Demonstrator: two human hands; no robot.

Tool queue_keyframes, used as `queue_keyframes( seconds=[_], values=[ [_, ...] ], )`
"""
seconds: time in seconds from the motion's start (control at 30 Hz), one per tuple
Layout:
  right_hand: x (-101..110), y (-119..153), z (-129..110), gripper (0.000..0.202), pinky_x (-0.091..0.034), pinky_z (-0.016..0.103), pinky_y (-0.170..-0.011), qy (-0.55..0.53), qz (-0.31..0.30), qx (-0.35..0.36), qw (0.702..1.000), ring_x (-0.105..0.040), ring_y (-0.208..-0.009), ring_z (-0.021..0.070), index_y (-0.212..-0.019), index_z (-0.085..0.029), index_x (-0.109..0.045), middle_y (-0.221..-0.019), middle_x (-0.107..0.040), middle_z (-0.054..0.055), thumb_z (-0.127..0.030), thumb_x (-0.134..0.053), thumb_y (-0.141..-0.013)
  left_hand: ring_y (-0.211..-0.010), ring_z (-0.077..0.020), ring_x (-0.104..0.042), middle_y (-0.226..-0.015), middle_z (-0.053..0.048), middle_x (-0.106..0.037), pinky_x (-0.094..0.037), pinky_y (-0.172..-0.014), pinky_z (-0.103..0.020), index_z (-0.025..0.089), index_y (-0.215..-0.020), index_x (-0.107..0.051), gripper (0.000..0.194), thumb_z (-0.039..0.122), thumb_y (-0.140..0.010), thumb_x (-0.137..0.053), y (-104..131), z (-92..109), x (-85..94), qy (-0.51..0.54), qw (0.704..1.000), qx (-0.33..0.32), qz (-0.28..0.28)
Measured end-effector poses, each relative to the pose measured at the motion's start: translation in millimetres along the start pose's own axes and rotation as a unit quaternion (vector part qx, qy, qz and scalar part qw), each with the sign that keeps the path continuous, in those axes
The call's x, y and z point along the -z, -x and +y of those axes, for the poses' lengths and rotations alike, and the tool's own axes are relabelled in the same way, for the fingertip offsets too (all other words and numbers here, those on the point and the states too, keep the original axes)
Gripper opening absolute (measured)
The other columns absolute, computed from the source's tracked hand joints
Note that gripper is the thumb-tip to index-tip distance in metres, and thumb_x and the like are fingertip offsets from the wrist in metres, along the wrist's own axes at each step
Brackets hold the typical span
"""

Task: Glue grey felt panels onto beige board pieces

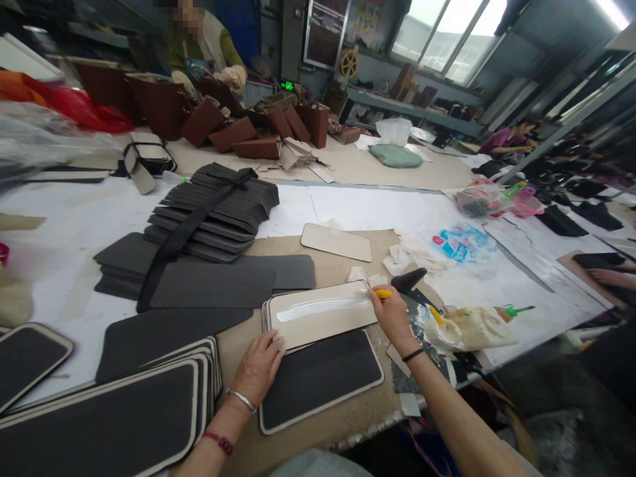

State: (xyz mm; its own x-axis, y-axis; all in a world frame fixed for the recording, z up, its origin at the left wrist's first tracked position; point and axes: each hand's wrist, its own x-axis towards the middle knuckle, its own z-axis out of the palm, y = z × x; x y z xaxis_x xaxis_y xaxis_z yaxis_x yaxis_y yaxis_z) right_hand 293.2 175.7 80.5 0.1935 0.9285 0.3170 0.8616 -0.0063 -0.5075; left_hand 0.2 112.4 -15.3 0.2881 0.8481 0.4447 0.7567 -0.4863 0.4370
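Note:
A stack of beige panels (318, 326) lies in front of me, with a streak of wet white glue along the top one. My left hand (259, 363) rests at the stack's lower left corner, fingers spread on its edge. A yellow-handled brush (382, 293) is gripped in my right hand (392, 316), its tip at the top panel's right end. Just below the stack lies a black panel with a beige border (322, 381). Right of my right hand, a glue container (450, 331) holds another yellow handle.
Grey panels (211, 285) and a strapped dark stack (213, 212) stand at the left. Black bordered panels (109, 424) fill the lower left. A loose beige panel (336, 242) lies beyond. Across the table, a person (209, 50) handles brown pieces (256, 147).

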Motion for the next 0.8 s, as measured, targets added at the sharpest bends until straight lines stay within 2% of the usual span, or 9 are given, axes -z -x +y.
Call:
queue_keyframes(
  seconds=[0.1,0.17,0.23,0.33,0.43,0.5,0.57,0.67,0.8],
  values=[
    [-9.3,8.5,-13.8,0.038,-0.043,0.033,-0.072,-0.032,-0.060,0.042,0.997,-0.055,-0.074,0.0198,-0.077,-0.018,-0.058,-0.079,-0.060,0.009,-0.051,-0.039,-0.083,-0.094,-0.0207,-0.055,-0.100,-0.009,-0.060,-0.052,-0.080,-0.038,0.020,-0.095,-0.060,0.021,0.023,-0.085,-0.042,0.2,2.2,-0.9,-0.006,1.000,0.005,0.008],
    [-13.6,11.5,-23.0,0.036,-0.044,0.031,-0.069,-0.074,-0.090,0.040,0.992,-0.056,-0.071,0.0182,-0.080,-0.019,-0.059,-0.077,-0.061,0.007,-0.050,-0.041,-0.083,-0.094,-0.0205,-0.055,-0.100,-0.009,-0.060,-0.052,-0.080,-0.038,0.020,-0.096,-0.060,0.021,0.022,-0.085,-0.042,0.5,2.9,-1.5,-0.005,1.000,0.008,0.007],
    [-13.7,5.7,-24.3,0.037,-0.043,0.030,-0.070,-0.080,-0.065,0.028,0.994,-0.056,-0.071,0.0180,-0.080,-0.018,-0.059,-0.078,-0.061,0.007,-0.051,-0.041,-0.083,-0.094,-0.0200,-0.055,-0.100,-0.008,-0.059,-0.052,-0.081,-0.037,0.021,-0.096,-0.060,0.020,0.022,-0.084,-0.043,0.7,3.0,-1.5,-0.005,1.000,0.011,0.003],
    [-12.8,-13.5,-13.6,0.042,-0.042,0.033,-0.074,-0.013,-0.005,0.033,0.999,-0.054,-0.074,0.0196,-0.077,-0.018,-0.058,-0.078,-0.059,0.009,-0.053,-0.037,-0.082,-0.094,-0.0200,-0.055,-0.100,-0.009,-0.059,-0.053,-0.080,-0.037,0.019,-0.094,-0.060,0.019,0.020,-0.084,-0.044,0.1,3.1,-0.8,-0.010,1.000,0.014,0.001],
    [-23.8,-20.7,-14.5,0.039,-0.042,0.033,-0.073,0.018,-0.025,0.047,0.998,-0.053,-0.073,0.0194,-0.076,-0.018,-0.058,-0.077,-0.058,0.009,-0.049,-0.036,-0.084,-0.094,-0.0199,-0.055,-0.100,-0.009,-0.060,-0.052,-0.081,-0.036,0.019,-0.094,-0.060,0.019,0.018,-0.083,-0.044,-0.2,3.1,-0.8,-0.001,1.000,0.015,0.002],
    [-38.1,-11.6,-32.7,0.034,-0.042,0.033,-0.072,-0.008,-0.045,0.049,0.998,-0.053,-0.073,0.0192,-0.077,-0.018,-0.058,-0.078,-0.059,0.009,-0.045,-0.039,-0.084,-0.095,-0.0199,-0.055,-0.100,-0.010,-0.060,-0.052,-0.082,-0.036,0.018,-0.095,-0.060,0.020,0.018,-0.083,-0.044,0.5,2.7,-1.7,0.012,1.000,0.017,0.005],
    [-53.4,3.4,-60.5,0.029,-0.043,0.032,-0.072,-0.059,-0.062,0.045,0.995,-0.054,-0.073,0.0187,-0.076,-0.018,-0.059,-0.078,-0.060,0.009,-0.041,-0.041,-0.083,-0.096,-0.0199,-0.055,-0.101,-0.010,-0.060,-0.052,-0.082,-0.036,0.019,-0.095,-0.061,0.020,0.018,-0.083,-0.044,1.8,1.5,-3.4,0.024,0.999,0.023,0.007],
    [-67.5,19.8,-97.2,0.028,-0.044,0.030,-0.071,-0.147,-0.099,0.032,0.984,-0.057,-0.072,0.0176,-0.076,-0.020,-0.060,-0.077,-0.063,0.007,-0.042,-0.043,-0.083,-0.095,-0.0196,-0.056,-0.102,-0.009,-0.060,-0.053,-0.080,-0.036,0.020,-0.096,-0.061,0.021,0.019,-0.084,-0.043,3.5,-0.8,-5.8,0.030,0.999,0.031,0.007],
    [-67.7,15.6,-108.5,0.035,-0.047,0.029,-0.062,-0.226,-0.125,-0.079,0.963,-0.060,-0.062,0.0175,-0.078,-0.018,-0.061,-0.063,-0.063,0.004,-0.051,-0.049,-0.077,-0.093,-0.0194,-0.056,-0.100,-0.009,-0.060,-0.053,-0.079,-0.036,0.019,-0.094,-0.061,0.019,0.020,-0.083,-0.045,2.6,-0.5,-5.8,0.019,0.999,0.030,0.001]
  ],
)
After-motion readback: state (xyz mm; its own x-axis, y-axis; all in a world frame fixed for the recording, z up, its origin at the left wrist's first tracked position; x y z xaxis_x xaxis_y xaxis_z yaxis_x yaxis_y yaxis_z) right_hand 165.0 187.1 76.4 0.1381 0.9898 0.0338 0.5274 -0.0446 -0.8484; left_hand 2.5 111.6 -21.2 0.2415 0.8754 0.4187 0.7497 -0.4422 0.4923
